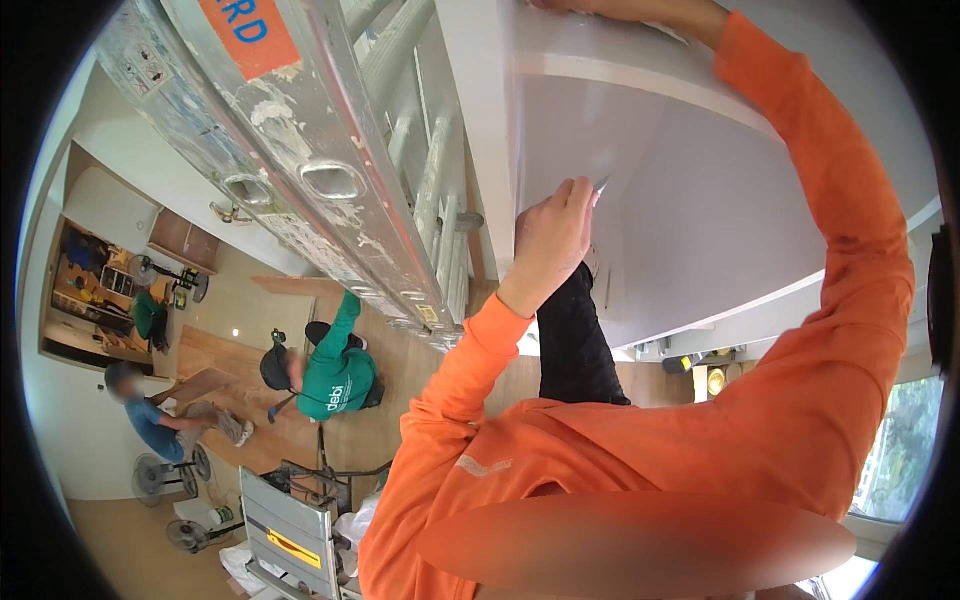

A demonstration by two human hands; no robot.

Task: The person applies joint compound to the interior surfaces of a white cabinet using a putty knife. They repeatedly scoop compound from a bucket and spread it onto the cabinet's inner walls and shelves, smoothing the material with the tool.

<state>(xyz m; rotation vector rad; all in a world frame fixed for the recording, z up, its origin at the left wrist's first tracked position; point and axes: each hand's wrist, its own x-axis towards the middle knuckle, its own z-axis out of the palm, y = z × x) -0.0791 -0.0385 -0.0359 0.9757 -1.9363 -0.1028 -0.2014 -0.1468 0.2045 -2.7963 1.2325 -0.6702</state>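
Observation:
My left hand is closed on a small thin metal scraper, whose pale blade sticks up past my fingers. It is beside the white upright panel of a built-in cabinet, in front of its pale inner bay. My right hand reaches up to the top edge of the view, above a curved white shelf; its fingers are partly cut off and what they hold, if anything, I cannot make out.
A paint-spattered aluminium ladder stands close at my left. Below are a person in green, a person in blue, another in green, wood planks, several fans and a metal platform. A window is at the right.

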